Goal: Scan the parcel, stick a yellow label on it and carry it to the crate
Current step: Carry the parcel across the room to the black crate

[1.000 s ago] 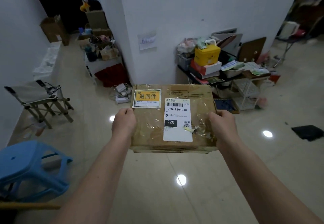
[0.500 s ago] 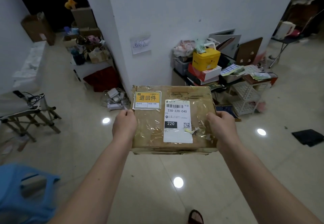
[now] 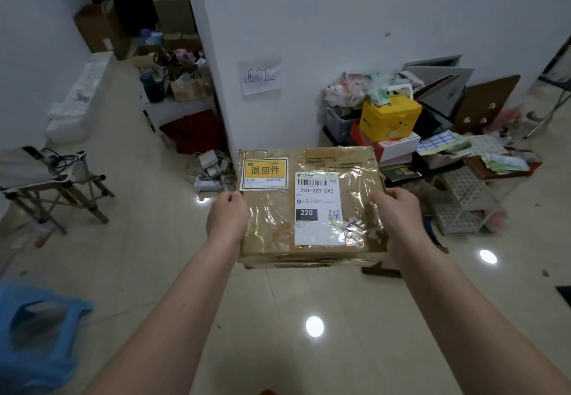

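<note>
I hold a brown cardboard parcel (image 3: 355, 184) wrapped in clear tape, flat in front of me above the floor. A yellow label (image 3: 264, 173) sits on its top left corner and a white shipping label (image 3: 318, 207) with a barcode lies at its middle. My left hand (image 3: 227, 218) grips the left edge and pinches a small thin strip above the thumb. On the right edge, my right hand (image 3: 397, 217) is closed. No crate is clearly identifiable in this view.
A white wall corner with a handwritten paper sign (image 3: 261, 76) stands ahead. To its right lies a pile of boxes with a yellow box (image 3: 391, 119) and white racks (image 3: 463, 203). A folding stool (image 3: 52, 184) and blue plastic stool (image 3: 34, 329) are left.
The view has moved forward toward the wall corner; the clutter and paper sign look closer. The parcel stays held the same way in both hands.
</note>
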The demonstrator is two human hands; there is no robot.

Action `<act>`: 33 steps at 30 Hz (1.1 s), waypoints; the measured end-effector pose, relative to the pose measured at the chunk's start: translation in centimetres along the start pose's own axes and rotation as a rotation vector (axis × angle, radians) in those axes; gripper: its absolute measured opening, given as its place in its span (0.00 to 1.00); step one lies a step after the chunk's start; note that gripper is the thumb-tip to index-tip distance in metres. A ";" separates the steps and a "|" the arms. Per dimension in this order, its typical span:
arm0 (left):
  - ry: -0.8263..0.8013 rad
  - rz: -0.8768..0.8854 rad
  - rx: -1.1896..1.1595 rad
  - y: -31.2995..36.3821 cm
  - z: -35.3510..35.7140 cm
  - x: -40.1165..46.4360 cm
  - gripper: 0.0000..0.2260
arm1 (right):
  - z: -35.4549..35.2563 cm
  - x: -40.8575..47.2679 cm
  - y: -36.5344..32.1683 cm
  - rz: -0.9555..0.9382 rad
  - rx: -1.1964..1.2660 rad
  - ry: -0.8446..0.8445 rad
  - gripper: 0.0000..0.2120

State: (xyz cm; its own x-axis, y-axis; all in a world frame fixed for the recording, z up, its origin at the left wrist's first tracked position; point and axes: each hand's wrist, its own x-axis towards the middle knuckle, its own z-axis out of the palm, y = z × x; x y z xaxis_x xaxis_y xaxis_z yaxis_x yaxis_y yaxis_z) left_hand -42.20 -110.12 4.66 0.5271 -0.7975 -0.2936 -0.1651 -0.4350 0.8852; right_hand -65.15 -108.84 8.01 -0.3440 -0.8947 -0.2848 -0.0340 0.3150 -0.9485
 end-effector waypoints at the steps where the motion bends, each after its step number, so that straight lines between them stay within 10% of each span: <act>1: 0.008 -0.002 0.002 0.4 0.7 0.8 0.14 | 0.1 1.2 -0.2 0.007 0.004 -0.009 0.06; 33: 0.003 -0.062 0.011 13.1 16.8 33.2 0.16 | 14.8 36.3 -10.3 0.021 -0.068 -0.020 0.06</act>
State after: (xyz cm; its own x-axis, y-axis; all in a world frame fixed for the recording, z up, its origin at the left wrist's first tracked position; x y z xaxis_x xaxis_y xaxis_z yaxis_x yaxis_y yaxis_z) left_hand -40.86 -149.26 0.47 0.5394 -0.7674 -0.3466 -0.1407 -0.4880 0.8614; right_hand -63.40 -149.23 5.37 -0.3268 -0.8936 -0.3078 -0.0904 0.3537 -0.9310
